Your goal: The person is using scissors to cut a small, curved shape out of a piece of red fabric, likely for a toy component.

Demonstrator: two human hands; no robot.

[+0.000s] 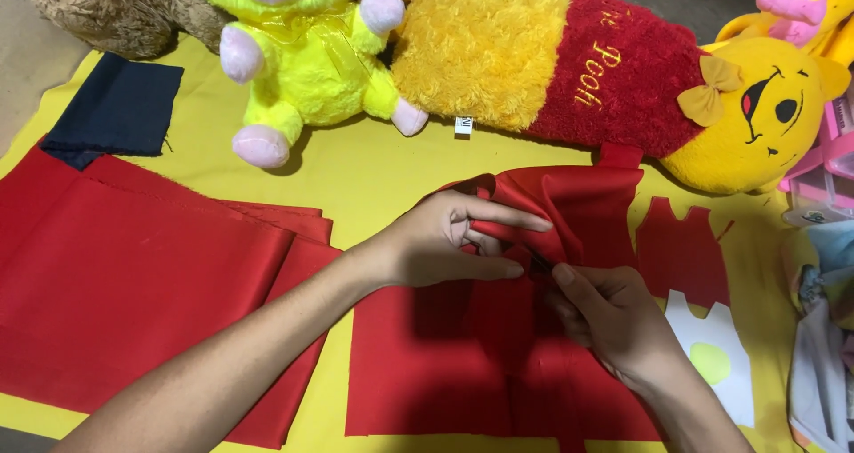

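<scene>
1. The red cloth (498, 328) lay flat on the yellow sheet (374, 164), with its top edge lifted and folded between both hands
2. The left hand (445, 244) pinched the raised fold, thumb under and fingers over
3. The right hand (600, 315) was closed on the same fold just beside it; a small dark thing showed at its thumb tip, but I could not tell what it was
4. The cloth looked thin, light and soft, so it would bend and slip easily; holding it at the folded edge with both hands seemed best
5. A pink box (823, 173) stood at the right edge; what it held was not visible
</scene>
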